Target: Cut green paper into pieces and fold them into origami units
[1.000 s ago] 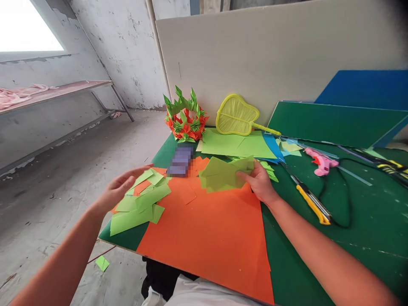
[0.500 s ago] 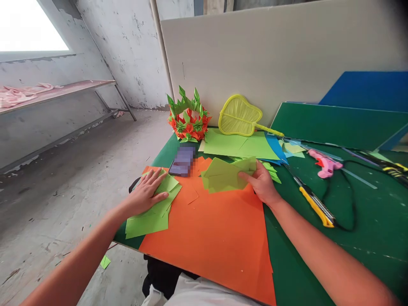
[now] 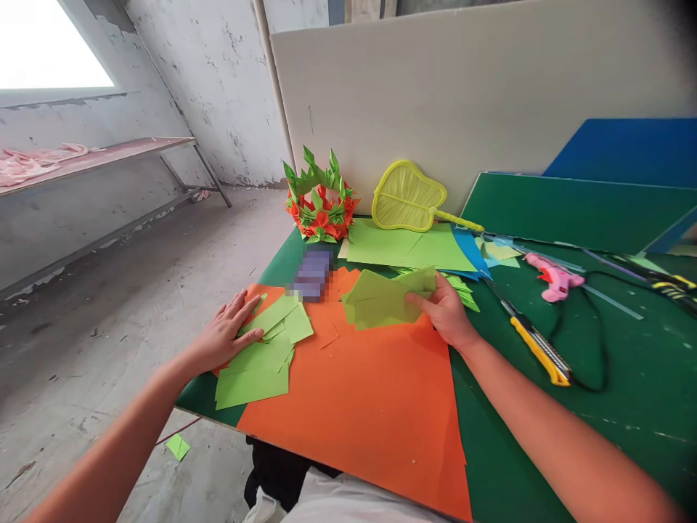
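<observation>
My left hand [image 3: 226, 333] lies flat with its fingers stretched out at the left edge of a loose pile of green paper pieces [image 3: 261, 370]. In my right hand [image 3: 446, 309] are several overlapping green paper sheets [image 3: 384, 299], pinched between thumb and fingers above the orange paper [image 3: 375, 414]. The orange paper covers the near part of the green table. Just behind the pile rests a phone [image 3: 314, 272], its screen blurred out. Green paper strips [image 3: 462, 290] show beyond my right hand.
At the back stand an orange and green folded-paper crown [image 3: 321, 203] and a yellow fan [image 3: 408, 196] above green sheets [image 3: 397, 247]. A yellow utility knife [image 3: 539, 352] and a pink glue gun [image 3: 552, 278] with a black cord lie right. One green scrap [image 3: 178, 447] is on the floor.
My left hand has slid left from the top of the green pile to its edge, uncovering more pieces. My right hand keeps hold of its sheets, nearly unmoved.
</observation>
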`<state>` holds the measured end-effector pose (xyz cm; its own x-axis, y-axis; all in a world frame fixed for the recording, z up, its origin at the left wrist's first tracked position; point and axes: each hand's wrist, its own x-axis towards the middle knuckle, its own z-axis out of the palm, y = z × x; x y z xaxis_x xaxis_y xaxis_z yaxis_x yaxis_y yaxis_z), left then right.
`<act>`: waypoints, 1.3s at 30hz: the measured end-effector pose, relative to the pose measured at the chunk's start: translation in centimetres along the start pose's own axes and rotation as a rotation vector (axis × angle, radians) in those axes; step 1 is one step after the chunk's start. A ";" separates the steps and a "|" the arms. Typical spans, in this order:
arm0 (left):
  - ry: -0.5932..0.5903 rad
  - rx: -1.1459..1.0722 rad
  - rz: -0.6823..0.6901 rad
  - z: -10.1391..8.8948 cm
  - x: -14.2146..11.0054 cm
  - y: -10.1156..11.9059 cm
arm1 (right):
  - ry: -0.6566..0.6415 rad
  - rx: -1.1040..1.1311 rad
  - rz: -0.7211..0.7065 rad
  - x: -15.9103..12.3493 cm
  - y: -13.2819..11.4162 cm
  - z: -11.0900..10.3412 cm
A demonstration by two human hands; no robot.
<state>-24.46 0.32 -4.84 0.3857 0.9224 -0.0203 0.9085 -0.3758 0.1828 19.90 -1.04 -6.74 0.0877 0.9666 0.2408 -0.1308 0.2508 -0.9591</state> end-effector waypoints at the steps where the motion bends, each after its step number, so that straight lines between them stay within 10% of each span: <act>1: 0.007 0.028 -0.017 0.3 -0.2 0.4 | 0.000 -0.007 0.003 0.0 0.0 0.0; 9: 0.181 -0.031 -0.153 1.9 -0.5 5.6 | 0.009 -0.055 -0.021 -0.2 -0.2 0.4; 14: 0.359 -0.041 -0.155 -0.7 1.0 8.7 | 0.030 -0.027 -0.037 -0.3 -0.6 0.6; 21: 0.026 -0.697 0.395 -3.0 4.5 15.2 | 0.056 -0.058 -0.104 -0.8 -2.1 1.9; 26: 0.025 -1.206 0.167 -0.8 7.9 19.8 | 0.071 -0.078 -0.120 -1.1 -3.2 2.6; 39: 0.176 -1.233 0.230 2.6 9.4 19.0 | 0.109 -0.276 0.012 -4.0 -1.2 0.4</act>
<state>-3.18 1.65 -4.15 0.4014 0.8819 0.2471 0.0340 -0.2839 0.9582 19.36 -5.20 -6.46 0.1954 0.9543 0.2264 0.1395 0.2014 -0.9695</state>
